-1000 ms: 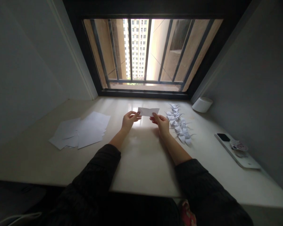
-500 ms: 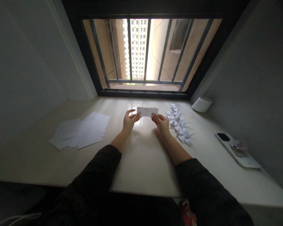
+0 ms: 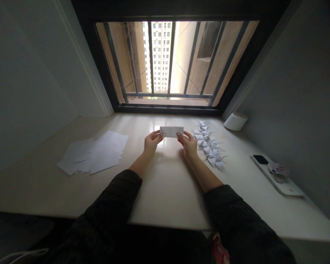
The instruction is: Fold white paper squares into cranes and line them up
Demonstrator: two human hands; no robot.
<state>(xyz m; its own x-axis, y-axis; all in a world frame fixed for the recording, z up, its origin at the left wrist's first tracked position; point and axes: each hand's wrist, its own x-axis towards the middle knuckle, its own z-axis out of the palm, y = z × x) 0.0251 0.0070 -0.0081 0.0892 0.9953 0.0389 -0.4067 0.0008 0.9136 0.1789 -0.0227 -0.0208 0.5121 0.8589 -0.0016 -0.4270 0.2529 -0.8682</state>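
A folded strip of white paper point(image 3: 170, 132) is held level above the far middle of the white sill. My left hand point(image 3: 152, 141) pinches its left end between thumb and fingers. At the right end, my right hand point(image 3: 188, 143) grips it the same way, thumb on the near face. Just beyond my right hand lie several small folded paper figures point(image 3: 209, 145) in a cluster with thin pointed tips. Loose sheets of white paper point(image 3: 106, 152) overlap in a pile to the left of my left hand.
A white phone point(image 3: 276, 176) with a round grip on its back lies at the right. Behind it, a white cylindrical object point(image 3: 235, 121) stands in the corner by the dark window frame point(image 3: 167, 109). Walls close in both sides of the sill point(image 3: 170, 194).
The layers of the paper strip have come into line, and its outline is now an even rectangle. My left fingers have moved in behind its left end.
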